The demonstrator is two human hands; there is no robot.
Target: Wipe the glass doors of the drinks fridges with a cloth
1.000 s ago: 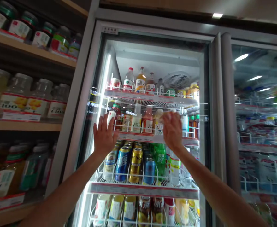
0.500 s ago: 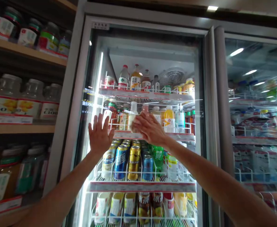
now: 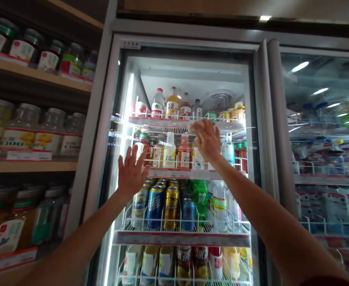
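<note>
My left hand [image 3: 132, 171] is raised with fingers spread, palm toward the glass door [image 3: 192, 65] of a lit drinks fridge, seemingly flat on the glass. Higher and to the right, my right hand [image 3: 208, 140] lies over the same door, fingers stretched and smeared by motion. Under its fingertips shows a pale, cloth-like piece [image 3: 193, 126]; its edges are blurred. Behind the glass, a pink-labelled bottle [image 3: 184, 154] and a pale bottle [image 3: 169, 153] stand between my hands. The right hand hides part of the bottles behind it.
Inside the fridge, cans such as a gold can [image 3: 171, 208] and a blue can [image 3: 154, 207] fill a lower wire shelf. Wooden shelving [image 3: 28, 166] with jars and bottles stands at the left. Another glass-fronted fridge [image 3: 326, 180] adjoins on the right, past a metal door edge [image 3: 274, 119].
My right hand has swept up and to the right across the glass with the pale cloth, uncovering the bottles in the middle. My left hand stays spread at nearly the same place.
</note>
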